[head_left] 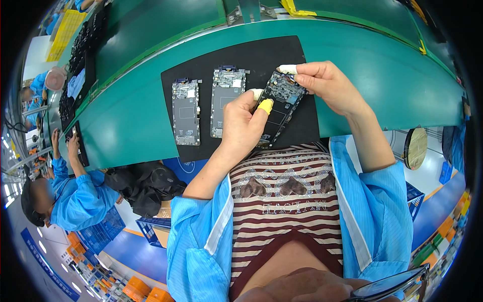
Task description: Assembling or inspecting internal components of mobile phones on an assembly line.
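A phone chassis with an exposed circuit board [283, 98] is held tilted above the black mat [297, 55]. My left hand [245, 121] grips its left side, a yellow finger cot on the thumb and a white one on a finger. At its top right end, my right hand [324, 83] pinches near the upper edge, with a white cover on the index finger; what exactly lies between the fingertips is too small to tell. Two similar opened phones lie on the mat to the left, one nearer [217, 103] and partly behind my left hand, the other [185, 111] farther left.
The mat lies on a green workbench [136, 116] with a raised rail along its far side. At the left, a co-worker in blue [90, 199] handles a dark device at the same bench. A black bag [146, 183] and blue crates [108, 226] stand below the bench edge.
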